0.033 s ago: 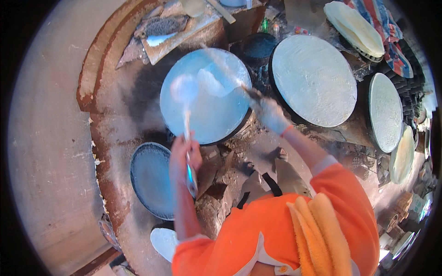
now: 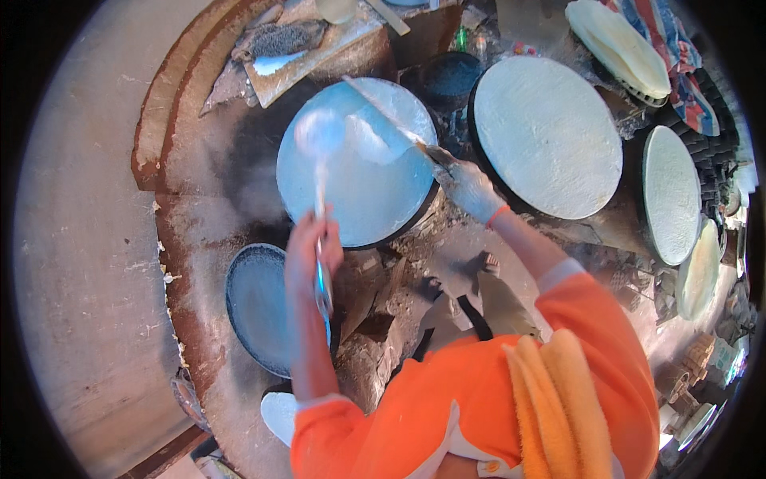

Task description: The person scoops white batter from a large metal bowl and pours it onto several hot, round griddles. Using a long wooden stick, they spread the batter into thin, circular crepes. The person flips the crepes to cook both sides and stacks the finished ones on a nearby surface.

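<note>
My left hand point(image 2: 313, 249) is closed round the long handle of a ladle point(image 2: 319, 133). The ladle's bowl, blurred by motion, is over the left part of a round griddle point(image 2: 343, 209) coated with pale batter. My right hand point(image 2: 472, 190), in a whitish glove, grips the dark handle of a long flat scraper point(image 2: 389, 116). Its blade slants up and left across the griddle's upper right part. Beside the blade lies a whiter patch of batter point(image 2: 372, 145). I cannot tell whether the blade touches the surface.
Right of my right hand is a large griddle point(image 2: 549, 140) covered in white, with a smaller one point(image 2: 672, 195) beyond. A dark round pan point(image 2: 259, 311) lies by my left forearm. Pale flat sheets point(image 2: 618, 49) are stacked at the upper right. A board point(image 2: 315, 60) stands at the far left.
My left hand has shifted slightly up and left with the ladle. My right hand and the scraper have moved up a little and look less blurred. Both grips are the same.
</note>
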`<state>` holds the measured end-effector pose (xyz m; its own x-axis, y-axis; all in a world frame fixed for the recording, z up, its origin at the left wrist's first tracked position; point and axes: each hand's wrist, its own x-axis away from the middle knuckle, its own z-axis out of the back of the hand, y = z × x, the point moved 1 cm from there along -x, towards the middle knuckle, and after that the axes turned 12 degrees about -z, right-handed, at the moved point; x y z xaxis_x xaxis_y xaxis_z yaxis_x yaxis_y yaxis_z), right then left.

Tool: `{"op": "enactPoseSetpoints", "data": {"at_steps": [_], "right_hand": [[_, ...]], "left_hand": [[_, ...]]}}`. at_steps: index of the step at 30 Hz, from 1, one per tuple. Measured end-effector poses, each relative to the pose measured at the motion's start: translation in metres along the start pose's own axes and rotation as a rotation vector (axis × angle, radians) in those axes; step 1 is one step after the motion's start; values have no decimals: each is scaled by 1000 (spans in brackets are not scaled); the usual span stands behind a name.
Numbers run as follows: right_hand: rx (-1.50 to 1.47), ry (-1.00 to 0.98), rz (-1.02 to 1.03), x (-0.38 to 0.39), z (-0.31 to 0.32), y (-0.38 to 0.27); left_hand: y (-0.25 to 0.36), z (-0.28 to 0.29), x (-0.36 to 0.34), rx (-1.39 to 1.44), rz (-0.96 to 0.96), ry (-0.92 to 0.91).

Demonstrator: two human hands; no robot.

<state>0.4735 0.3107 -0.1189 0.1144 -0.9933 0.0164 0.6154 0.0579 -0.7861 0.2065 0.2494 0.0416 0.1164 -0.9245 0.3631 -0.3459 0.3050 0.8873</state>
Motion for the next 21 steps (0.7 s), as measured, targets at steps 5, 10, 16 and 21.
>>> {"op": "enactPoseSetpoints", "data": {"at_steps": [5, 10, 16, 21], "right_hand": [[-825, -586, -455, 50, 14, -13], [-1021, -352, -659, 63, -30, -15], [-154, -179, -295, 65, -60, 18], [-190, -438, -331, 73, -46, -64]], "left_hand": [[7, 4, -56, -147, -113, -28], [-22, 30, -7, -232, 14, 45], [-40, 30, 39, -319, 49, -76], [-85, 25, 76, -106, 14, 49]]}}
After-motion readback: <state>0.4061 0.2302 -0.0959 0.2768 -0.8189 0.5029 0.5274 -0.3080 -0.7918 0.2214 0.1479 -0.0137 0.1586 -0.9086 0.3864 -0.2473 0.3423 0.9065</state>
